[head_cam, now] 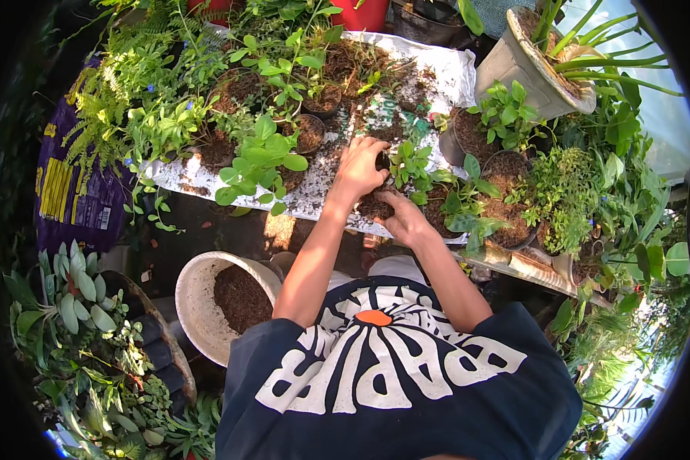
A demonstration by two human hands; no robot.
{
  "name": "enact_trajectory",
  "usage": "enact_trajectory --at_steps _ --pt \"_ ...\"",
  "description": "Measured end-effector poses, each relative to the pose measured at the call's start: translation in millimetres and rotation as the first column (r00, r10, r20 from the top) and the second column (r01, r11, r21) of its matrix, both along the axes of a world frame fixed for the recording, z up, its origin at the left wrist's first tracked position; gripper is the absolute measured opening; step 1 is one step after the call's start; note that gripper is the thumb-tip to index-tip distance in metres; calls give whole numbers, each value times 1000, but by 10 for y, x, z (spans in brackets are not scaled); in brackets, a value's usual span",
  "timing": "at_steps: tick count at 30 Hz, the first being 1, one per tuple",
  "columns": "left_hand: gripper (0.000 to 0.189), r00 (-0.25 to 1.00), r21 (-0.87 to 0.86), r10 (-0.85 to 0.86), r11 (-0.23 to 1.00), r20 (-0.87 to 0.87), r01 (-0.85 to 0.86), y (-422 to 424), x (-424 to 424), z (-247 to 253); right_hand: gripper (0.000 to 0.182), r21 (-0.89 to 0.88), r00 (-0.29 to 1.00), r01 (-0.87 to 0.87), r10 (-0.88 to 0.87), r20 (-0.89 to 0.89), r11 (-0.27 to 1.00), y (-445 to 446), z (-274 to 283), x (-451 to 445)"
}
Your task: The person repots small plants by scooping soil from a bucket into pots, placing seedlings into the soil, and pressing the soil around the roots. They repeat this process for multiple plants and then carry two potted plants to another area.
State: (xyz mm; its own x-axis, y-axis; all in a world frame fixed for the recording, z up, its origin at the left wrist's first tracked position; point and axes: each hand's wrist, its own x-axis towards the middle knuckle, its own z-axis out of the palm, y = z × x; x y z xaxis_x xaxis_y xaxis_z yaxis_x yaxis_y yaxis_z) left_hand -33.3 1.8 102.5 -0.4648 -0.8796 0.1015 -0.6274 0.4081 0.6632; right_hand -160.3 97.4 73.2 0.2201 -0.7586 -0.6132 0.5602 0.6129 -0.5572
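Observation:
My left hand [359, 169] curls its fingers and thumb around a small dark pot [383, 163], mostly hidden by the hand. Just below it is a clump of dark brown soil [375, 207] near the front edge of the white sheet. My right hand [407, 219] rests against the right side of this soil, fingertips touching it; whether a pot encloses the soil cannot be made out. A small leafy green plant [409, 163] stands right beside my left hand's fingertips. Loose soil is scattered over the white sheet [336, 190] around both hands.
Potted plants crowd both sides, including a broad-leaved seedling [267, 158] and a soil-filled black pot [509, 178]. A large pale pot [529, 63] leans at upper right. Below left stands a white tub [198, 305] holding soil [241, 299]. A purple printed bag [80, 190] is at far left.

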Motion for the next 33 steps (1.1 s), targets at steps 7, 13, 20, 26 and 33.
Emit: enact_trajectory --at_steps 7,13,20,26,33 --pt "35 972 114 -226 969 61 219 -375 -328 -410 37 165 988 114 -130 86 980 86 -102 -199" --pt "31 917 325 100 945 -386 34 -261 66 -264 40 134 982 146 -160 100 980 -59 201 -288" --pt "27 934 284 168 956 -316 -76 -247 237 -123 50 -81 977 -20 2 -211 997 -522 219 -210" --pt "31 941 323 140 946 -308 -35 -336 284 -174 44 -192 520 -429 68 -851 883 -573 232 -145" --pt "34 967 417 136 908 -216 -35 -432 238 -247 57 -189 478 -467 66 -876 864 -620 249 -169"
